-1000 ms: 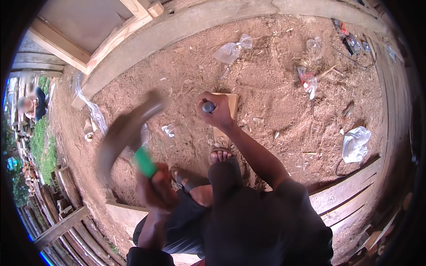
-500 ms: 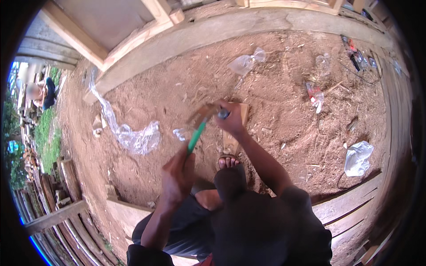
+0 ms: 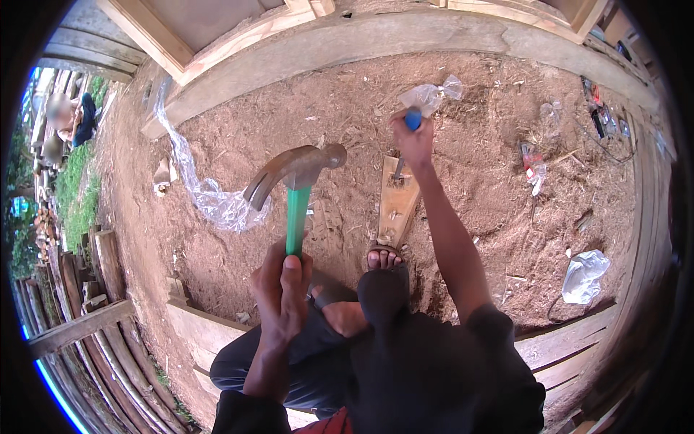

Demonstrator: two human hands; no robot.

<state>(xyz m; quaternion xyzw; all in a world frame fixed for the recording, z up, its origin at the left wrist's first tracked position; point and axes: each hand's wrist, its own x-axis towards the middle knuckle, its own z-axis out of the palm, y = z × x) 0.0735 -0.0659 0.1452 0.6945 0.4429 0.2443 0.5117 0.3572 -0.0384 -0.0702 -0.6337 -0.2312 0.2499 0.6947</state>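
My left hand (image 3: pixel 283 286) is wrapped round the green handle of a claw hammer (image 3: pixel 298 170). The hammer is raised, its steel head well to the left of the other tool. In my right hand (image 3: pixel 413 143) is a chisel (image 3: pixel 413 119), with the blue end of its handle showing above my fist. Its metal blade comes out below the fist and meets the far end of a short wooden board (image 3: pixel 394 206), where there is a dark cut patch. My foot (image 3: pixel 383 258) in a sandal rests at the near end of this board.
Crumpled clear plastic (image 3: pixel 217 206) lies at left, a clear bag (image 3: pixel 432 95) beyond my right hand. A white bag (image 3: pixel 585 277) and a red-and-clear packet (image 3: pixel 533 168) are at right. Wooden frames (image 3: pixel 231 47) stand along the far beam. A person (image 3: pixel 72 119) sits far left.
The hammer has gone from beside the chisel's handle up and to the left. My right hand has shifted away from me, so the board's far end and the chisel blade now show.
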